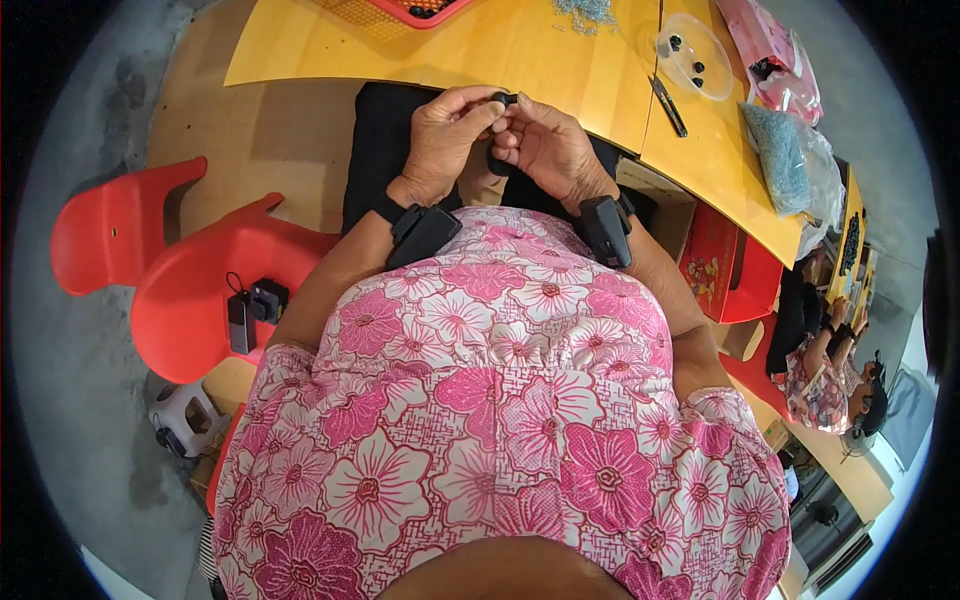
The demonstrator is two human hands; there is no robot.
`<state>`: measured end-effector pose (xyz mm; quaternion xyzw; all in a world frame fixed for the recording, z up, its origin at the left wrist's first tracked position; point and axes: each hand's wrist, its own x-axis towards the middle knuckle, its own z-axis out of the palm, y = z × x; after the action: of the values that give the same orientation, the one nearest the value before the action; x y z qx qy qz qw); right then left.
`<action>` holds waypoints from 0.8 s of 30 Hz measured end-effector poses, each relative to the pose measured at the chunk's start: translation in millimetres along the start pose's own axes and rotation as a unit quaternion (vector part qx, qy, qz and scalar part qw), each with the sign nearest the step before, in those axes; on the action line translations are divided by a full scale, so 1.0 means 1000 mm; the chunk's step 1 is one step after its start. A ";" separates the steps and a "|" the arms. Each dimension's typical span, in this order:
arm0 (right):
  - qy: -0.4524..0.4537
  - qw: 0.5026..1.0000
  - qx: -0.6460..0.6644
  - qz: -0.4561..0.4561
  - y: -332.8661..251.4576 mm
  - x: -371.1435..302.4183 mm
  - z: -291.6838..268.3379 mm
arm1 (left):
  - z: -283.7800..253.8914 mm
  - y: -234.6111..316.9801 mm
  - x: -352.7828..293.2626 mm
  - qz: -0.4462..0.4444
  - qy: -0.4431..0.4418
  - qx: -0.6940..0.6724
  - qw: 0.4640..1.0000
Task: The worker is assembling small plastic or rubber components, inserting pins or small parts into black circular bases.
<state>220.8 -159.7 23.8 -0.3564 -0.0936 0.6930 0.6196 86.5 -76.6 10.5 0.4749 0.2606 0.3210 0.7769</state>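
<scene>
My left hand (440, 143) and my right hand (552, 148) meet just in front of the near table edge, over my lap. Between the fingertips of both is a small black round part (506, 98), pinched from either side; its exact kind is too small to make out. The fingers of both hands are curled in and closed. A clear round plastic tub (712, 62) on the yellow table (480, 50) holds several similar black pieces. Beside the tub lies a thin black tool (668, 106), perhaps a cutter or tweezers.
A red basket (400, 12) and loose clear beads (585, 10) sit at the table's far side. To the right are a bag of bluish beads (777, 155) and a pink bag (765, 50). Red chairs (180, 310) stand left. Another person (825, 385) sits far right.
</scene>
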 end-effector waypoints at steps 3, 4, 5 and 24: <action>-0.017 1.000 0.015 0.003 0.002 0.001 -0.002 | -0.001 -0.004 0.001 0.020 0.001 0.005 1.000; -0.011 1.000 0.017 0.000 0.003 0.002 -0.003 | 0.000 -0.002 0.001 0.011 -0.004 -0.007 1.000; -0.006 1.000 0.019 -0.002 0.004 0.002 -0.003 | 0.000 -0.001 0.000 0.001 -0.009 -0.019 1.000; 0.057 0.998 0.037 0.018 0.005 0.003 -0.002 | -0.005 -0.004 0.000 -0.021 0.001 0.061 0.998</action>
<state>218.0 -158.5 18.7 -0.3737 -0.0263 0.6858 0.6240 83.2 -75.0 5.1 0.5155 0.2901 0.2881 0.7530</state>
